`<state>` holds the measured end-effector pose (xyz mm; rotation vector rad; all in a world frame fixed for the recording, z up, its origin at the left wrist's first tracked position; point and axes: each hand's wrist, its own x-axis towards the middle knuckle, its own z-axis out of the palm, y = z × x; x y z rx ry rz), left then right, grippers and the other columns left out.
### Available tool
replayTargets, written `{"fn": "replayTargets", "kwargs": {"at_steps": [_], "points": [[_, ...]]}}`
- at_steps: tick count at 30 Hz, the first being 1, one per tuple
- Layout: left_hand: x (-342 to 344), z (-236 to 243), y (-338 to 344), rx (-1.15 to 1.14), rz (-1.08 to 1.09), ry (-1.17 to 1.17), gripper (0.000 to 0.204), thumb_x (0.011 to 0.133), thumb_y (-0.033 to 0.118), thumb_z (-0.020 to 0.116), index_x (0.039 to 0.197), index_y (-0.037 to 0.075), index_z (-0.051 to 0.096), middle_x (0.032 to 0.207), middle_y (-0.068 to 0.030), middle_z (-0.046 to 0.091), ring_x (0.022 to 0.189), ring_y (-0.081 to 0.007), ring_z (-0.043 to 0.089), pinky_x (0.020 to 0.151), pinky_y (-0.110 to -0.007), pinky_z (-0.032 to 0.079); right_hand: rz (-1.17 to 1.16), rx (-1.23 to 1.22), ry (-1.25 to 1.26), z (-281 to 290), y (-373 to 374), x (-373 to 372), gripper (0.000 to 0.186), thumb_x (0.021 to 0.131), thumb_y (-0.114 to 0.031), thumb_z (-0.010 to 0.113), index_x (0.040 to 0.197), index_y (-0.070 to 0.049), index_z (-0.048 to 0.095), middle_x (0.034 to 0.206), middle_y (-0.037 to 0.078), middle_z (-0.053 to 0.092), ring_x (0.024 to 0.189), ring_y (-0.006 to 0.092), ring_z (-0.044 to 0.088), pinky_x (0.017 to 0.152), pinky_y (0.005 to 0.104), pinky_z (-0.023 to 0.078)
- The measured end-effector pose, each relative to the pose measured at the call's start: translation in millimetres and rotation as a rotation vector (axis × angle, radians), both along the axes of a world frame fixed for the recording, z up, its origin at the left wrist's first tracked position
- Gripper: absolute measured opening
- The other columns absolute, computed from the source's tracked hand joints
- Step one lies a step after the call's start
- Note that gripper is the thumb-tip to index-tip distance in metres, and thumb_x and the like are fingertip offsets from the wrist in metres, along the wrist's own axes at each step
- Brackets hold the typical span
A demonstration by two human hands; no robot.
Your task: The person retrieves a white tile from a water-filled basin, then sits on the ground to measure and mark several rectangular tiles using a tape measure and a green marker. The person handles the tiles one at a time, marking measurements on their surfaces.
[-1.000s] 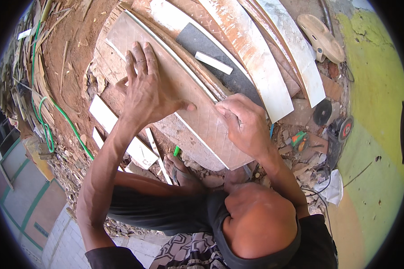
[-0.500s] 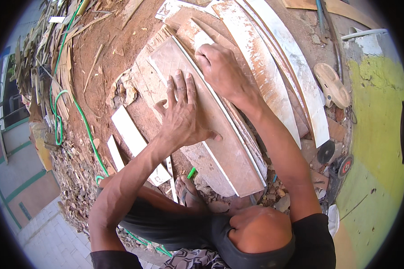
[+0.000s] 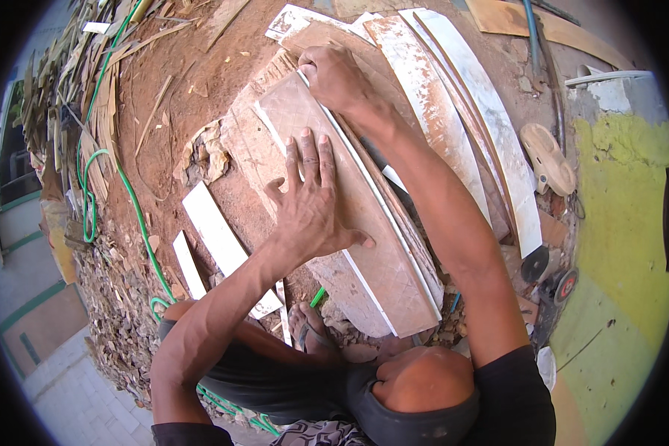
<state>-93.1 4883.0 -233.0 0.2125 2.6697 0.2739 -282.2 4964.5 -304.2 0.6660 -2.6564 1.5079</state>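
Note:
A long brown tile plank with white edges lies aslant on a low, rough slab between my bare feet and the far ground. Flat on its upper face rests my left hand, fingers spread and thumb stretched toward the near end. My right hand is closed in a fist at the plank's far right corner, knuckles up. Whatever its fingers pinch is hidden beneath them. More thin layers show under the plank's right edge.
White strips lie left of the slab, and long white-and-brown planks to its right. A green hose runs over rubble at the left. By the yellow wall sits a dark power tool with a red-centred disc.
My right fist has slid away from me along the plank's right edge to its far corner. My left hand stays spread on the plank. The whole view has shifted slightly.

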Motion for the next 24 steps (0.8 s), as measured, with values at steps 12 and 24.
{"fn": "replayTargets", "kwargs": {"at_steps": [12, 24], "points": [[-1, -1, -2, -0.033, -0.030, 0.003, 0.167, 0.041, 0.077, 0.087, 0.155, -0.010, 0.001, 0.158, -0.0399, 0.001, 0.147, -0.0578, -0.001, 0.112, -0.076, 0.018, 0.108, 0.176, 0.012, 5, -4, -2, 0.019, 0.091, -0.010, 0.063, 0.095, 0.009, 0.065, 0.085, 0.029, 0.067, 0.085, 0.0435, 0.070, 0.081, 0.0531, 0.053], [1, -5, -1, 0.035, -0.005, 0.044, 0.164, 0.041, 0.066, 0.092, 0.156, -0.008, 0.001, 0.162, -0.0344, 0.000, 0.149, -0.0535, -0.001, 0.099, -0.083, 0.028, 0.285, 0.390, 0.110, 46, -7, -3, 0.019, 0.091, -0.002, 0.051, 0.103, 0.008, 0.062, 0.105, 0.030, 0.065, 0.099, 0.0406, 0.067, 0.084, 0.0478, 0.058]]}}
